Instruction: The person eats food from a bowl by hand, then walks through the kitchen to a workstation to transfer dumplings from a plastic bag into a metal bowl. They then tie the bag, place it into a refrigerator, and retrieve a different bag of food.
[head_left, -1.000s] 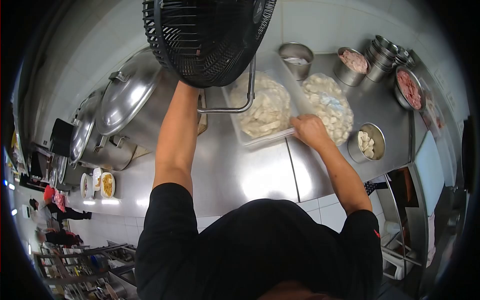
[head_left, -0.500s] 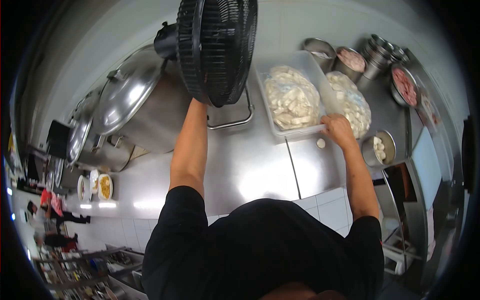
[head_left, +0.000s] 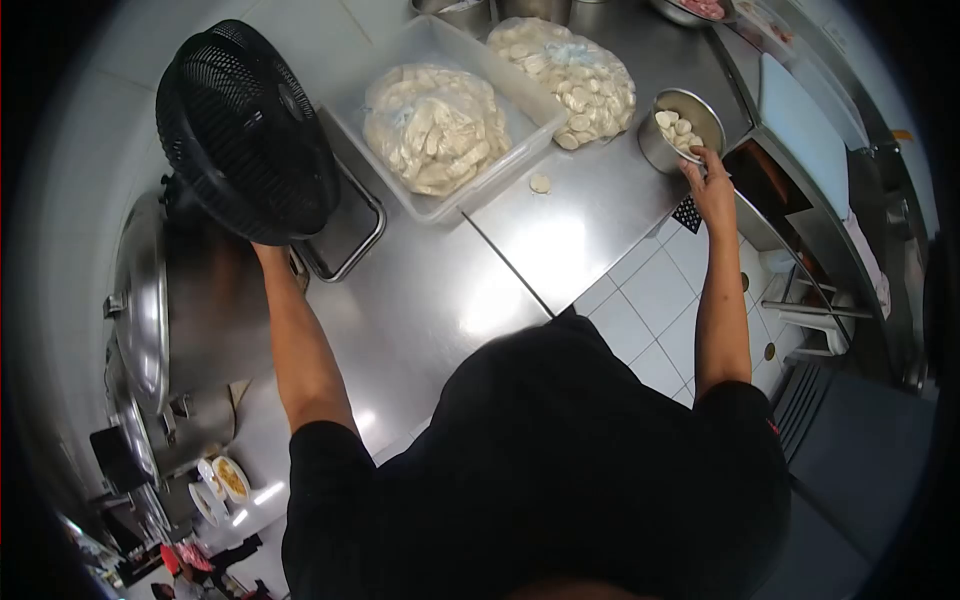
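Note:
My right hand reaches to the counter's right edge, fingers closed on the near rim of a small steel bowl that holds pale dumpling pieces. My left arm stretches up to a black table fan; my left hand is mostly hidden behind the fan's guard, so its grip does not show. A clear plastic tub with a bag of pale dumplings stands between the fan and the bowl. One loose piece lies on the steel counter.
A second bag of dumplings lies behind the bowl. A large steel pot with a lid stands at the left beside the fan. More steel containers sit at the top edge. White floor tiles show below the counter edge.
My right hand left the tub's corner and went right to the steel bowl. The fan swung down to the left, and the view tilted so the counter now runs diagonally.

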